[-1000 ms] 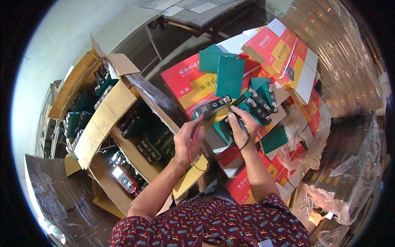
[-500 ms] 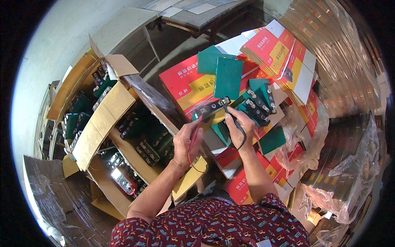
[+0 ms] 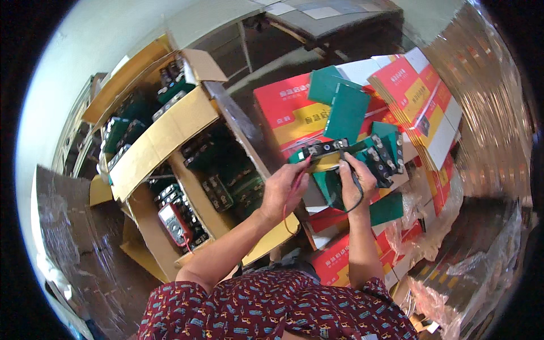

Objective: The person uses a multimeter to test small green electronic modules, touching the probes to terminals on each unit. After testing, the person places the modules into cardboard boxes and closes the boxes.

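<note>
Green battery pack (image 3: pixel 326 148), as I took it to be, lay in front of the person among the printed cardboard, its black terminal strip facing up, presumably so that both metal terminals could be reached at once. I could not make out exactly what bore its weight.

At its left end, the left hand (image 3: pixel 286 190) pinched a red probe (image 3: pixel 298 177) like a pen, a grip that would suit aiming a fine tip. The right hand (image 3: pixel 360 178) grasped a black probe (image 3: pixel 343 157) the same way at the other end, its lead looping below the fingers. Both tips sat at the terminals; whether metal met metal was too small to tell. Neither hand gripped the pack itself, which seemed steady enough without it.

Just right of it, several more packs (image 3: pixel 385 156) leaned close together, terminals outward, within easy reach. Beyond it, green panels (image 3: pixel 347 110) overlapped on the red and yellow cardboard (image 3: pixel 277 105), which likely served as a soft work surface.

To the person's left, a multimeter (image 3: pixel 175 225) rested in a divided carton (image 3: pixel 164 133), on top of the packs there, face up, perhaps to keep its screen in sight while both hands were busy. I could not read it. Farther off stood a strapped stack of flat boxes (image 3: pixel 408 90) and, at the back, a counter (image 3: pixel 334 22) with pale sheets on it.
</note>
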Available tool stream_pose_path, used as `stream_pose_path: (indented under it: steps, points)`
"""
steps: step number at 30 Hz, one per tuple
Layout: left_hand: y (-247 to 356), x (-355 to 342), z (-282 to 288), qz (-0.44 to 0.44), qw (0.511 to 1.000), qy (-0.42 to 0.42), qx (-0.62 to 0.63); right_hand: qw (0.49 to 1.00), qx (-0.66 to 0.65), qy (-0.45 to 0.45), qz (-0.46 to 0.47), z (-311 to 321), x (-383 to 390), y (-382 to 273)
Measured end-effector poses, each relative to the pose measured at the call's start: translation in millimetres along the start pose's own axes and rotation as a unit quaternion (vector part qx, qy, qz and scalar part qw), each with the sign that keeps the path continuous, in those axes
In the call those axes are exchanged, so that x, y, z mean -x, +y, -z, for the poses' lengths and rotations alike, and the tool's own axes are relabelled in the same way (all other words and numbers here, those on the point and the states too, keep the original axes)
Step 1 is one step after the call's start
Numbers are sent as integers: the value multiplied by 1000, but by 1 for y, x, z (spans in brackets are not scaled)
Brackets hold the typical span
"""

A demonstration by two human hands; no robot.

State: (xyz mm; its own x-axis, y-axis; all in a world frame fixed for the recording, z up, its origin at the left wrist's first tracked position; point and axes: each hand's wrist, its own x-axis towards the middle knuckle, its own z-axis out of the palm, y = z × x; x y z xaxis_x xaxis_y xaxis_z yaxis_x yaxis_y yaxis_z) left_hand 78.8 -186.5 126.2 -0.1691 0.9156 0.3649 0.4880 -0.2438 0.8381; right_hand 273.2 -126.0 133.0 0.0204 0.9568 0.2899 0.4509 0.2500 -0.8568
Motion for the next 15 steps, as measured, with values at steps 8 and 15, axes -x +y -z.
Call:
stream_pose_path:
  steps: [8, 15]
  points:
    - [-21, 6, -14, -59, 997, 46, 26, 998, -26, -34, -49, -4, 4, 10]
    - [-10, 8, -10, -56, 996, 39, -48, 998, 16, -29, -55, -2, 6, 2]
